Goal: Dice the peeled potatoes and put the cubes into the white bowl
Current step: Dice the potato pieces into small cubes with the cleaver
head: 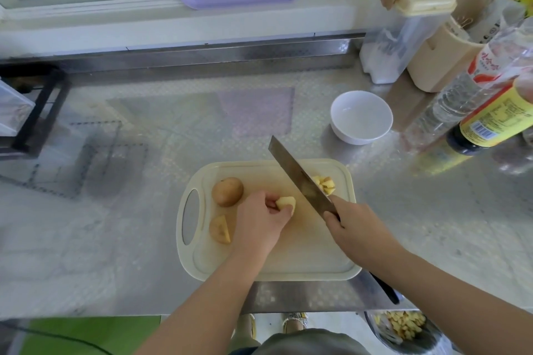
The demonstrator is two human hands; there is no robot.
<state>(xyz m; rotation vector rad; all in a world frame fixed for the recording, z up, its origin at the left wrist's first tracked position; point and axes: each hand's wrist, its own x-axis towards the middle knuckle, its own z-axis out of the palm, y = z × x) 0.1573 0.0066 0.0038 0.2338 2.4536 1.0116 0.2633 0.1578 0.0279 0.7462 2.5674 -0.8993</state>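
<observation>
Potato piece [286, 202]: a peeled yellow piece, it lies near the middle of the cutting board [302, 256], under the fingertips of my left hand [259, 222]
Left hand: my fingers are curled down over the potato piece; thumb and fingertips pinch it and hold it on the board
Right hand [354, 225]: my fingers are wrapped closed around the handle of the knife [300, 179], just at the root of the blade
Knife: the wide blade runs diagonally from my right hand away to the far left, and its tip goes past the far edge of the board; it stands just right of the held piece, between it and the cubes [326, 184]; if the edge touches the board I cannot tell
Cubes: a small heap at the far right corner of the board, partly hidden behind the blade
Whole potato [227, 191]: round, brownish, on the left part of the board
Cut wedge [220, 229]: just nearer to me than the whole potato, beside the handle hole
White bowl [361, 117]: on the steel counter [144, 225], beyond the board to the far right, apart from it
Metal bowl [403, 328]: below the counter edge at my right, with yellow cubes inside
</observation>
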